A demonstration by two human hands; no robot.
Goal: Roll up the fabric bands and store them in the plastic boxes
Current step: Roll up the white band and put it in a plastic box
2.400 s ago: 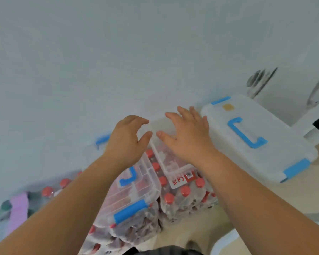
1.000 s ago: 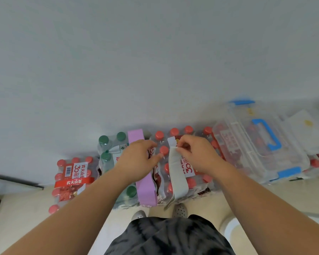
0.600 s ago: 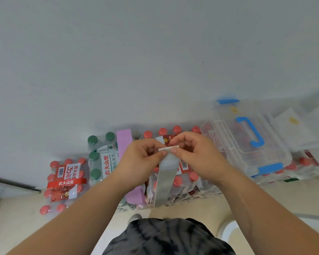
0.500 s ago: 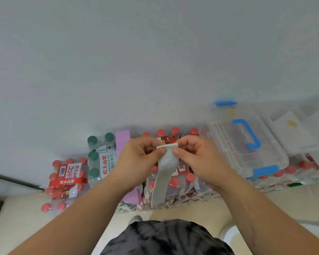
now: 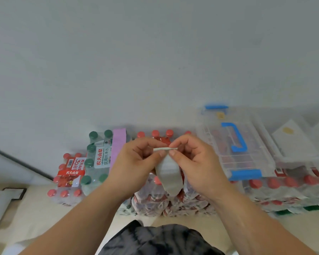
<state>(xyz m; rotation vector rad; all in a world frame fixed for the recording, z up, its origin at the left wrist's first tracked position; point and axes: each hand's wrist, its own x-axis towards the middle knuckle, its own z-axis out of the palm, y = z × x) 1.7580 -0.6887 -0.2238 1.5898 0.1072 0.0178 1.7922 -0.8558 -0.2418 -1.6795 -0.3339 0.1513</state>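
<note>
Since half a second ago the pale band [image 5: 168, 178] hangs shorter, and I see its top edge turned into a thin flat fold. My left hand [image 5: 134, 162] and right hand [image 5: 197, 162] meet at that fold, the fingers [image 5: 161, 153] of each clamped on it, thumb against forefinger. The loose tail dangles in front of the red-capped bottle packs [image 5: 155, 197]. A purple band [image 5: 118, 144] lies across the green-capped pack [image 5: 96, 162] on the left. The closed clear plastic box [image 5: 261, 144] rests on packs to the right.
</note>
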